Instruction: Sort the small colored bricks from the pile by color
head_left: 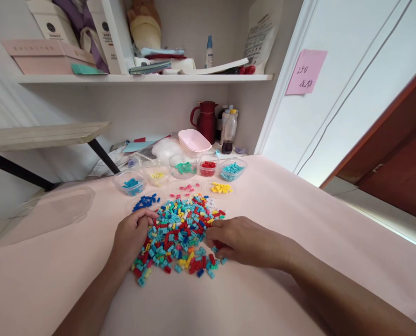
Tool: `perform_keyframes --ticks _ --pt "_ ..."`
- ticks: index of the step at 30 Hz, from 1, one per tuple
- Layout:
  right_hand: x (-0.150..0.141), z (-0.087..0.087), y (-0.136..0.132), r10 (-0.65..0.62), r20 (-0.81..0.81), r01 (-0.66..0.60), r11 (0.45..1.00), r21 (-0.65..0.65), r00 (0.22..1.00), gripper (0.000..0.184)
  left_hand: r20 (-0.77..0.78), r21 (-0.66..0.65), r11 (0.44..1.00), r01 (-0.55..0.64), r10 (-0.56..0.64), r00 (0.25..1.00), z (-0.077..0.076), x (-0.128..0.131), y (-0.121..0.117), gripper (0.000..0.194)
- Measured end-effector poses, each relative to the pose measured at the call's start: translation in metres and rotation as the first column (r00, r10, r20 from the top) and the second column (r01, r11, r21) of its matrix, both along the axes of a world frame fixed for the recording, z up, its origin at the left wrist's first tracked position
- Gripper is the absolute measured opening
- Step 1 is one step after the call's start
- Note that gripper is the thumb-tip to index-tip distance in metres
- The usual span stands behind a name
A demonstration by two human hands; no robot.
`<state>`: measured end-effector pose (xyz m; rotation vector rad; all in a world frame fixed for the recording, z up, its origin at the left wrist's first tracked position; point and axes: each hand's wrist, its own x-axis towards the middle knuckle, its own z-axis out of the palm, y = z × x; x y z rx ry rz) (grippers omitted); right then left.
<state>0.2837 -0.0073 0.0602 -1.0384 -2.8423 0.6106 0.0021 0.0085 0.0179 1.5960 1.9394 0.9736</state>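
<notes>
A loose heap of small toy building bricks point(179, 228) in mixed colours lies on the pink-covered table. My left hand point(132, 233) rests against the heap's left edge, fingers curled inward and pressed together; whatever they hold is hidden. At the right edge, my right hand point(241, 240) is bent over the bricks, its fingertips and thumb closed around red toy bricks point(220, 244) that show partly between them. Just beyond my left hand, dark blue bricks point(146, 201) lie in a shallow clear dish. Pink bricks point(186, 188) and yellow bricks point(222, 187) sit in clear dishes behind the heap.
Farther back stand clear tubs of blue point(132, 185), pale yellow point(158, 176), green point(185, 168), red point(208, 166) and turquoise bricks point(232, 170). Behind them are a pink basin point(194, 142), a red jug point(207, 121) and bottles point(229, 130). A clear lid point(60, 210) lies left.
</notes>
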Motion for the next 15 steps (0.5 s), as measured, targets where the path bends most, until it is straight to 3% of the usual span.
perform_keyframes --ticks 15 --pt "-0.0032 0.0038 -0.0041 0.002 0.041 -0.004 0.999 0.043 0.999 0.011 -0.037 -0.012 1.000 0.008 -0.008 0.999 -0.0002 0.0003 0.0007 0.030"
